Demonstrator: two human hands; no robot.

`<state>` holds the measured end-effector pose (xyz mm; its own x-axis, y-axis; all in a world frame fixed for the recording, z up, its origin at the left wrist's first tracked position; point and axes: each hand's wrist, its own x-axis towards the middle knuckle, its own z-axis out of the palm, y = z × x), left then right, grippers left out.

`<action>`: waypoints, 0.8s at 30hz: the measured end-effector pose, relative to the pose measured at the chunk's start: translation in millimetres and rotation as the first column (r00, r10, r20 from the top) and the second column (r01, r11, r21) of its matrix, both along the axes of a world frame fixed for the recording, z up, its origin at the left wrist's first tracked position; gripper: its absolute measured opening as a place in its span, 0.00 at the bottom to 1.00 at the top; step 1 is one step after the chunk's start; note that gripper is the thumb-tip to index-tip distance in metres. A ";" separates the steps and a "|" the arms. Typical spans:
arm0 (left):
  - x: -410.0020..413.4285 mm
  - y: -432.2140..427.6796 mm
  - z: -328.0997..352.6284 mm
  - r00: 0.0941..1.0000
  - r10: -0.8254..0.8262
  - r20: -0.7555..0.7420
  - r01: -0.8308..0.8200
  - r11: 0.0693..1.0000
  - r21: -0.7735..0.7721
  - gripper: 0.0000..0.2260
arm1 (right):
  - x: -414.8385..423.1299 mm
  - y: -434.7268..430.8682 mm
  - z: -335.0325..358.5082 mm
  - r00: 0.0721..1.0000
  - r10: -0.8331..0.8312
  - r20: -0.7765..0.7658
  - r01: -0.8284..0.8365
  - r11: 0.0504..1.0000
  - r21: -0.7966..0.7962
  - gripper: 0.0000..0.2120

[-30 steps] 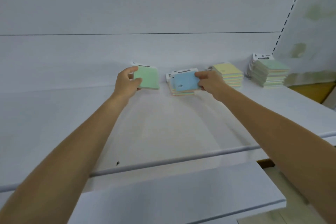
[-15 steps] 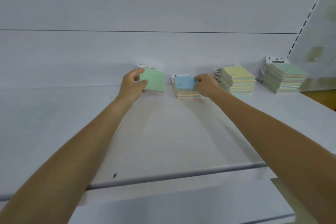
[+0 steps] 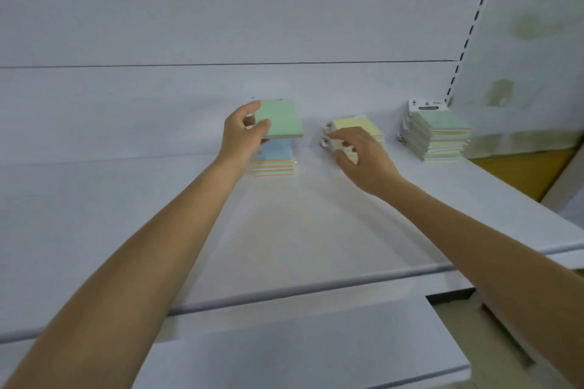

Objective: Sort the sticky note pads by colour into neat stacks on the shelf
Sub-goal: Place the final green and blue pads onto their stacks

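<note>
Blue-topped stack (image 3: 275, 165) half hidden behind left hand (image 3: 240, 136), green pad (image 3: 281, 121); yellow stack (image 3: 354, 123) behind right hand (image 3: 361, 158).

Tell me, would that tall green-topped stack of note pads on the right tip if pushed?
Probably not whole: the tall green-topped stack of sticky note pads looks about as wide as high. Its layers sit unevenly, so a push near the top would likely slide upper pads off.

Shop: white display shelf (image 3: 284, 230) w/ slotted upright (image 3: 474, 25), hang-tagged pads (image 3: 442, 133).
</note>
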<state>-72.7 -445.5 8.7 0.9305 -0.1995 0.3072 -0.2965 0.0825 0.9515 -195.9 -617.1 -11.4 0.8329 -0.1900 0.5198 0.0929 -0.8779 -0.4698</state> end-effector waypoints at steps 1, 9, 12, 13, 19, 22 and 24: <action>-6.2 -14.9 1.7 1.000 -0.023 0.007 0.023 1.000 -0.002 0.19 | -11.1 -14.7 0.7 1.000 -0.023 -0.001 0.023 1.000 -0.011 0.16; -44.6 -107.0 11.6 0.996 -0.084 0.040 0.081 0.994 0.080 0.19 | -63.8 -111.0 -18.1 0.893 -0.261 -0.366 0.230 0.965 -0.128 0.30; -57.8 -137.8 20.6 0.989 -0.147 0.027 0.147 0.989 0.027 0.19 | -74.8 -129.5 -26.1 0.797 -0.314 -0.516 0.221 0.947 -0.235 0.35; -62.4 -149.2 24.0 0.986 -0.166 0.017 0.166 0.986 0.018 0.19 | -77.8 -133.8 -28.2 0.777 -0.320 -0.543 0.215 0.944 -0.249 0.36; -83.4 -217.0 37.3 0.961 -0.275 -0.021 0.276 0.958 0.082 0.22 | -81.7 -139.7 -38.5 0.800 -0.298 -0.521 0.183 0.948 -0.262 0.36; -86.1 -246.0 36.8 0.944 -0.326 -0.058 0.331 0.919 0.216 0.30 | -80.6 -139.0 -39.3 0.812 -0.294 -0.504 0.184 0.949 -0.258 0.37; -86.4 -262.6 34.0 0.942 -0.336 -0.028 0.326 0.887 0.326 0.32 | -80.6 -140.3 -39.7 0.820 -0.292 -0.492 0.188 0.949 -0.252 0.36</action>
